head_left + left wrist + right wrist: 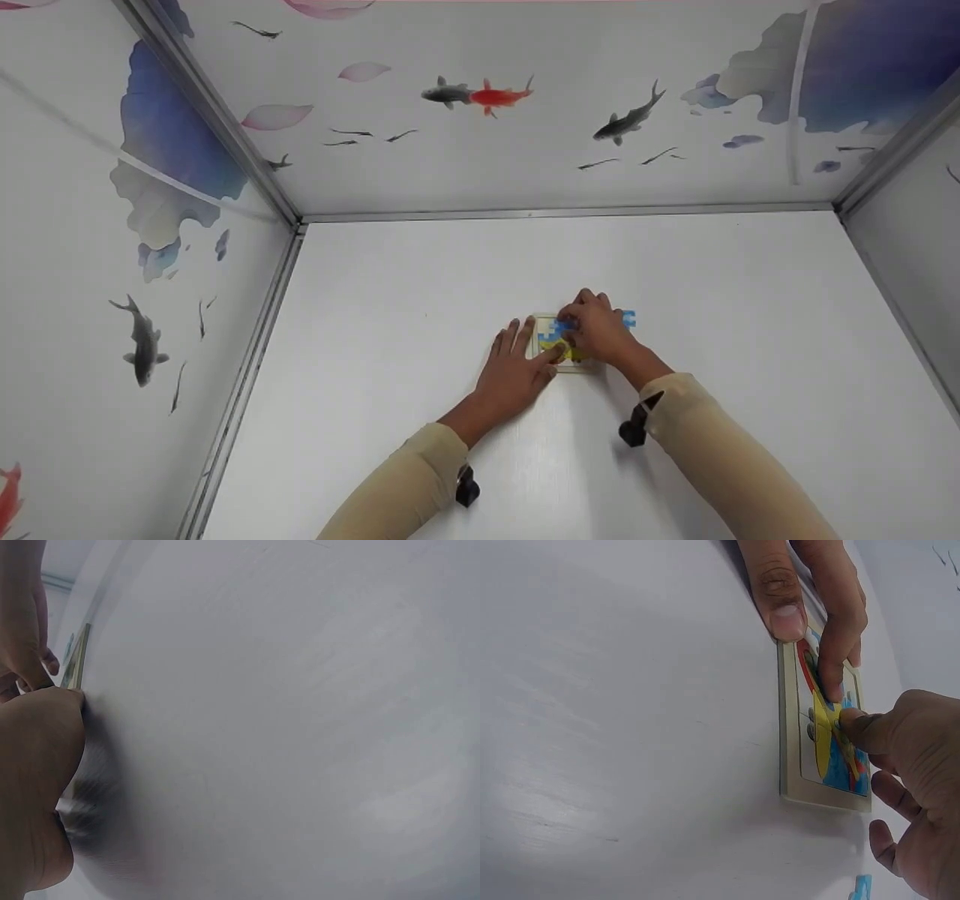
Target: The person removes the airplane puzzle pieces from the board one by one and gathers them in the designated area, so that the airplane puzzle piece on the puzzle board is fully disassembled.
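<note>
A small wooden jigsaw board [825, 797] with a pale frame and a blue, yellow and red picture lies on the white table, partly hidden by the hands. My left hand [514, 379] steadies it from the left; in the right wrist view its thumb [786, 619] rests at the frame's corner and a finger [832, 675] reaches onto the picture. My right hand [600, 330] bends over the right part, thumb and fingers pinching at a yellow puzzle piece [844, 721] in the picture, its far side hidden. A loose blue puzzle piece [629, 319] lies beyond the right hand.
The white tabletop [420, 270] has metal-edged walls at the left, back and right, printed with fish and petals. Black wrist cameras hang below the left sleeve [409, 472] and the right sleeve [727, 446].
</note>
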Motion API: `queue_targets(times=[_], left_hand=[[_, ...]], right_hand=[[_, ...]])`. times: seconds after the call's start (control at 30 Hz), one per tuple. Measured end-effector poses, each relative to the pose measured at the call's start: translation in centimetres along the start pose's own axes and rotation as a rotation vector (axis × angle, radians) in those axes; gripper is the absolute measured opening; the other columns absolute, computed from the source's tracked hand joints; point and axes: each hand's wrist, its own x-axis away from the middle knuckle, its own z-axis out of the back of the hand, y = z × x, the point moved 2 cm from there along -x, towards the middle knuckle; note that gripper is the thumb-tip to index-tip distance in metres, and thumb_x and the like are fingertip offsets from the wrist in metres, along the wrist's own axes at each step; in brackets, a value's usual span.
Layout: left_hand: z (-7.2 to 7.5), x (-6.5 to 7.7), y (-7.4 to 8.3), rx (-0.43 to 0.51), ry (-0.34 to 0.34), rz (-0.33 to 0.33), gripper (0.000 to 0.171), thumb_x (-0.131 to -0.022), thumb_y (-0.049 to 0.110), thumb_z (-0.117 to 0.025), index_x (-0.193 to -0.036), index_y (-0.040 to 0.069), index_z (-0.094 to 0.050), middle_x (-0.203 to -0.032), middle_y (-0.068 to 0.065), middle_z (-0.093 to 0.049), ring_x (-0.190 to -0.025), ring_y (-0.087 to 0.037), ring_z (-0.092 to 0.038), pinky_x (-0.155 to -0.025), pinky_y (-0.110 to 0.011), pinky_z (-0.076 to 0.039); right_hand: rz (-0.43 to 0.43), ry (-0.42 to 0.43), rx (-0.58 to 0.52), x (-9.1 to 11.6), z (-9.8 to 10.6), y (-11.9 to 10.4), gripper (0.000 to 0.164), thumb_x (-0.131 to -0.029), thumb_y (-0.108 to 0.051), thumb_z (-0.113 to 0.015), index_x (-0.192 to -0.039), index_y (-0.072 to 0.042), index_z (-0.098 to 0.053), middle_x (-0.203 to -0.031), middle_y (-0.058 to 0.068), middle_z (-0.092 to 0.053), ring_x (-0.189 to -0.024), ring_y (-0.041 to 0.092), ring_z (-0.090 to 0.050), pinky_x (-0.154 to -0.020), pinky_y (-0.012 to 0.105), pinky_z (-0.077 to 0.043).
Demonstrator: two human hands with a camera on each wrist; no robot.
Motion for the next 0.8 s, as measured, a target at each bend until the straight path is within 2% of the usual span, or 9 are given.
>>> queue_targets(times=[0.2,0.3,0.63,0.8], left_hand=[[-0.01,0.0,0.08,-0.012,0.016,-0.007,0.051,-0.119,0.054,-0.035,-0.168,0.042,-0.048,-0.184,-0.018,-0.023,-0.171,-0.043,-0.022,-0.137,-0.059,-0.026],[-0.07,-0.05,0.11,-0.012,0.013,-0.004,0.052,-0.119,0.055,-0.035,-0.168,0.042,-0.048,-0.185,-0.017,-0.022,-0.171,-0.042,-0.022,-0.137,-0.059,-0.026],[-0.08,-0.07,0.03,-0.051,0.01,-0.004,0.051,-0.119,0.055,-0.033,-0.167,0.044,-0.048,-0.184,-0.017,-0.023,-0.171,-0.042,-0.023,-0.136,-0.058,-0.027],[-0.21,-0.08,-0.02,-0.017,-0.003,0.002,0.051,-0.119,0.054,-0.034,-0.168,0.043,-0.047,-0.185,-0.017,-0.02,-0.172,-0.042,-0.02,-0.138,-0.058,-0.024]], right_hand=[[0.046,0.001,-0.028,-0.09,-0.01,0.02,0.022,-0.102,-0.006,-0.077,-0.124,-0.002,-0.076,-0.121,0.017,-0.061,-0.107,0.033,-0.054,-0.096,0.061,-0.054],[0.039,-0.013,-0.044,-0.16,-0.01,0.09,0.022,-0.103,-0.005,-0.076,-0.125,-0.002,-0.075,-0.12,0.017,-0.06,-0.106,0.032,-0.053,-0.096,0.056,-0.054],[0.015,-0.025,-0.075,-0.43,-0.11,0.26,0.023,-0.103,-0.006,-0.077,-0.125,-0.003,-0.07,-0.12,0.017,-0.059,-0.108,0.032,-0.053,-0.097,0.053,-0.053],[0.024,-0.014,-0.093,-0.41,-0.3,0.43,0.023,-0.102,-0.005,-0.077,-0.124,-0.004,-0.069,-0.122,0.017,-0.059,-0.11,0.033,-0.053,-0.099,0.055,-0.053]])
